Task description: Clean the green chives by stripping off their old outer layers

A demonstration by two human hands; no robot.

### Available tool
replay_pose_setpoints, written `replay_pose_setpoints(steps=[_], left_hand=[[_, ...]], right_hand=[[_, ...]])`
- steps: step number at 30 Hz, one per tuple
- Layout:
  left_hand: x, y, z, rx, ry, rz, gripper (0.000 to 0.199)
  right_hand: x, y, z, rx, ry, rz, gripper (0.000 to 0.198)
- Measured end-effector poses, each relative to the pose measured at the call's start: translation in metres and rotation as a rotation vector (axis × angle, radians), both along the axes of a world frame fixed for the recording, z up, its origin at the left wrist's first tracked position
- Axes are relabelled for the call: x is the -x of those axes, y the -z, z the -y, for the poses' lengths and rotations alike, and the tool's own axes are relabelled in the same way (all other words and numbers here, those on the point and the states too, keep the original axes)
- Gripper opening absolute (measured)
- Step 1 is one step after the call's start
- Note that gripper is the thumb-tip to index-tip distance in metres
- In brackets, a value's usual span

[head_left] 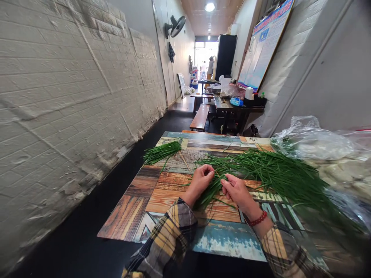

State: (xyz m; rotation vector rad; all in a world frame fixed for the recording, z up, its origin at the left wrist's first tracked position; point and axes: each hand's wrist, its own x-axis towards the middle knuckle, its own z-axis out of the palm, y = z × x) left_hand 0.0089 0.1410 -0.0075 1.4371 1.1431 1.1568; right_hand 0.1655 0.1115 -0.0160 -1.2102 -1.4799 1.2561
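Observation:
Garlic chives (210, 195) lie between and under my two hands, above the wood-patterned table (174, 193). My left hand (201, 181) is closed, thumb and forefinger pinched together. A short bit of a thin wooden skewer (217, 173) shows at its fingertips. Close by, my right hand (236, 191) is closed too, its fingertips pinching chives near the skewer tip. The fingers hide how the stems and skewer meet. Toward the far left of the table lies a neat bunch of chives (162, 151), with another thin stick (184, 161) reaching from it toward my left hand.
A large loose heap of chives (278, 170) spreads over the table's right side. Clear plastic bags (319, 143) stand beside it. Beyond are a bench (200, 117) and a cluttered second table (228, 104). A white brick-patterned wall (72, 85) runs along the left.

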Motion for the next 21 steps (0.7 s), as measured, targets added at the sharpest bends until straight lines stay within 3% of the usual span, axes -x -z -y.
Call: replay_pose_setpoints(steps=[4, 9, 14, 21], left_hand=[[-0.002, -0.003, 0.002, 0.052, -0.007, 0.049, 0.007], [-0.003, -0.005, 0.003, 0.074, 0.001, 0.043, 0.007], [-0.004, -0.006, 0.002, 0.074, -0.004, 0.051, 0.014], [-0.006, -0.008, 0.004, 0.046, 0.038, 0.047, 0.021]], right_hand=[[-0.003, 0.005, 0.000, -0.010, 0.021, -0.046, 0.030], [-0.007, -0.004, 0.001, 0.017, 0.118, -0.142, 0.033], [-0.006, -0.011, -0.002, 0.116, 0.109, -0.309, 0.043], [-0.007, -0.007, -0.008, 0.180, 0.119, -0.336, 0.053]])
